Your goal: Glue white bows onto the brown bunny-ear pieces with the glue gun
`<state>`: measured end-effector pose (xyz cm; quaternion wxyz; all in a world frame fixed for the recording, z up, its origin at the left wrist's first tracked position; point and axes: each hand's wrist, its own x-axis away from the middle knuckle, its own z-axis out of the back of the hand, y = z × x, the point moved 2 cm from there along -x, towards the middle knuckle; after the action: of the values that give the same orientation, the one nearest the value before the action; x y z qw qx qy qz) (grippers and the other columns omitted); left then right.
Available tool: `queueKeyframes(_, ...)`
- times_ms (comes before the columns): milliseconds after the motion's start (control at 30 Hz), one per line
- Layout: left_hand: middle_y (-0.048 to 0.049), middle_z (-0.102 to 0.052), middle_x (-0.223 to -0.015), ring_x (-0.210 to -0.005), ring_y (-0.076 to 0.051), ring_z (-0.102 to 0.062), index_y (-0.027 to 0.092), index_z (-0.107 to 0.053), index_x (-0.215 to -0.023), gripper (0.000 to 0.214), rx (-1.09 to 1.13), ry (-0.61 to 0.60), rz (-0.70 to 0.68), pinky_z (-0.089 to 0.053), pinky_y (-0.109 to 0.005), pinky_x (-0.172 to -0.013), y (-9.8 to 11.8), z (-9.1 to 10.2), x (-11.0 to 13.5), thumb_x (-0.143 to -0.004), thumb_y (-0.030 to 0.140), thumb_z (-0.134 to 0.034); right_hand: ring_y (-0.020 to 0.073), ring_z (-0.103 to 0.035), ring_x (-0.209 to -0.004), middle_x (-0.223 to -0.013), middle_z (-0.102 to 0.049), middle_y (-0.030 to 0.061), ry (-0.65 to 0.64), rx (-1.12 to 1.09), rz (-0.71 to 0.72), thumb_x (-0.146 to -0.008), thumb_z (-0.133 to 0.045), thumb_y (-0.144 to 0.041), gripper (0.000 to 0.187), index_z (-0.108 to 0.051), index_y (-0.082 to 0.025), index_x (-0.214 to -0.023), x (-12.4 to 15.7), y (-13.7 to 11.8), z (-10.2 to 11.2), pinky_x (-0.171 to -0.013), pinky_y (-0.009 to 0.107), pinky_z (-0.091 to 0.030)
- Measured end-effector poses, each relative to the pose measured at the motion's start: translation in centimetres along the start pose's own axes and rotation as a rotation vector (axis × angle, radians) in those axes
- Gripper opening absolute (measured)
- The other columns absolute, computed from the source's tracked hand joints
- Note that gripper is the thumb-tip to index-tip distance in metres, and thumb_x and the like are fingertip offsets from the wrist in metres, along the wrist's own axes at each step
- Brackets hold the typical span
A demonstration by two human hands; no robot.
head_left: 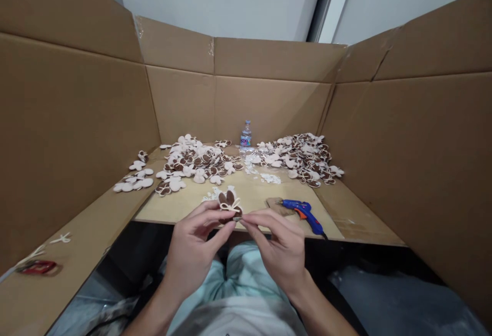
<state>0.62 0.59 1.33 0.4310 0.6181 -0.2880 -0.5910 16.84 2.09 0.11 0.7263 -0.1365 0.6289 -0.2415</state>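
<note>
My left hand [196, 243] pinches a brown felt bunny-head piece [225, 200] with pale edging and a cream string bow across it. It is held upright just above the table's front edge. At its lower right, my right hand [279, 241] is closed, thumb and finger pinching a small metallic-looking piece [237, 218] against the felt. The exact kind of that piece is too small to tell. Closest to my right hand on the table is a blue glue gun [303, 210], its nozzle over a piece of brown cardboard [277, 204].
Heaps of felt bunny pieces lie at left [192, 159] and right [303, 154]. Between them stand a water bottle [246, 135] and small white pieces [269, 178]. A red-handled tool [38, 267] lies far left. Cardboard walls [269, 100] enclose the table.
</note>
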Motion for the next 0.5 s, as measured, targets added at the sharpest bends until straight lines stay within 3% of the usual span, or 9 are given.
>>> queueKeyframes(200,0.0003,-0.073,-0.083,-0.078,-0.011,-0.067,0.024,-0.076,-0.08,0.012,0.048,-0.073,0.013,-0.055,-0.016,-0.072,0.5,-0.1,0.2,-0.075,0.013,-0.072,0.0134,-0.068,-0.073,-0.082,-0.073,0.003,0.014,-0.042,-0.085,-0.08,-0.068,-0.005,0.022,-0.073,-0.021,-0.093,0.2,-0.1,0.1,-0.067,0.023,-0.055)
queueKeyframes(300,0.0017,-0.072,-0.079,-0.074,-0.01,-0.066,0.022,-0.072,-0.077,0.008,0.114,-0.131,0.098,-0.054,-0.015,-0.07,0.6,0.0,0.3,-0.076,0.014,-0.072,0.0118,-0.067,-0.068,-0.076,-0.072,0.0,0.026,-0.218,-0.355,-0.076,-0.074,-0.013,0.016,-0.071,-0.023,-0.088,0.2,0.3,0.3,-0.063,0.021,-0.054)
queueKeyframes(400,0.0012,-0.07,-0.077,-0.072,-0.01,-0.064,0.02,-0.071,-0.079,0.004,0.18,-0.235,0.209,-0.052,-0.015,-0.067,0.4,0.0,0.3,-0.077,0.017,-0.073,0.0092,-0.063,-0.061,-0.068,-0.068,-0.0035,-0.012,-0.535,-0.663,-0.064,-0.084,-0.017,0.025,-0.068,-0.021,-0.083,0.0,1.0,0.1,-0.057,0.018,-0.052)
queueKeyframes(500,0.0012,-0.067,-0.075,-0.07,-0.009,-0.061,0.019,-0.071,-0.08,0.003,0.296,-0.324,0.269,-0.049,-0.015,-0.066,0.1,-0.1,0.3,-0.078,0.018,-0.073,0.0062,-0.057,-0.055,-0.065,-0.062,-0.006,-0.072,-0.823,-0.813,-0.053,-0.089,-0.017,0.036,-0.064,-0.019,-0.079,-0.1,1.6,-0.5,-0.053,0.015,-0.049)
